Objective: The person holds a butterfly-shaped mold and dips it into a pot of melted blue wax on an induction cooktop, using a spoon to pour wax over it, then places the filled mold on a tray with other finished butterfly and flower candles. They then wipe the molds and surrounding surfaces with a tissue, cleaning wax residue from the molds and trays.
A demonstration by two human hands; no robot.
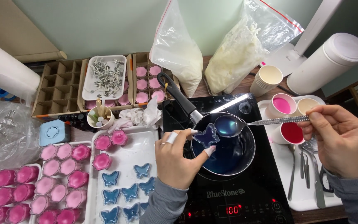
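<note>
The left hand [175, 159] pinches a butterfly mould [206, 136] over the pot [224, 147] on the cooker [228, 191]. The right hand [338, 139] grips a spoon [231, 125] of blue wax just beside it. Filling is the step; pouring needs a slow, steady tilt.

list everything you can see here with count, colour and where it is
butterfly mould: one, blue, held over the pan
spoon: one, metal, blue liquid in bowl, over the pan
pan: one, dark, blue liquid inside, on the cooker
induction cooker: one, black, centre
filled butterfly moulds: about eight, blue, white tray
flower moulds: many, pink, left trays
wax bags: two, clear with white flakes, back
paper cups: several, pink dye, right tray
left hand: pinches the butterfly mould
right hand: holds the spoon handle
</note>
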